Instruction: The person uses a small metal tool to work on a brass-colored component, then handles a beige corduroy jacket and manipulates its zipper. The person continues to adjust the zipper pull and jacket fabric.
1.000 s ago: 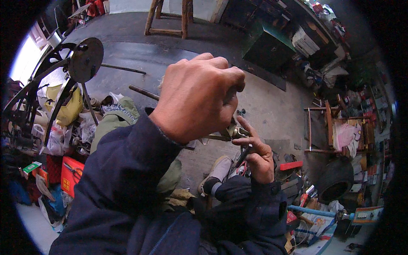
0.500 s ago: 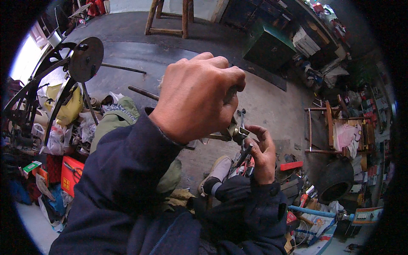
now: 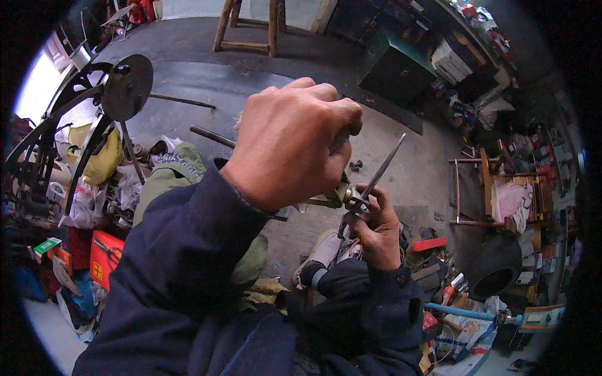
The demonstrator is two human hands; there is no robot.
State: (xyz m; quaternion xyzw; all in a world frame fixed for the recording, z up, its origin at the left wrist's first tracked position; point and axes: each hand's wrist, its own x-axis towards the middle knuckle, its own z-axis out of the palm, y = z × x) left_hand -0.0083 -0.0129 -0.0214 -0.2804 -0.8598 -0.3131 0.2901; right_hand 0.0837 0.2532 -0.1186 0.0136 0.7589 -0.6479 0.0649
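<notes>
Head view: my left hand [image 3: 291, 147] is clenched high in the middle, its back toward me, and I cannot tell what is inside the fingers. My right hand [image 3: 379, 235], lower and to the right, grasps a dark slender tool [image 3: 385, 167] between thumb and fingers, its pointed end tilted up to the right. Just beside is a metal fitting [image 3: 348, 195], below my left hand; whether the tool touches it, I cannot tell. Farther right lies a red bar [image 3: 429, 244]

Bright light [image 3: 41, 94] shows at left, and a wooden stool [image 3: 273, 31] stands on the grey floor [image 3: 426, 156].
</notes>
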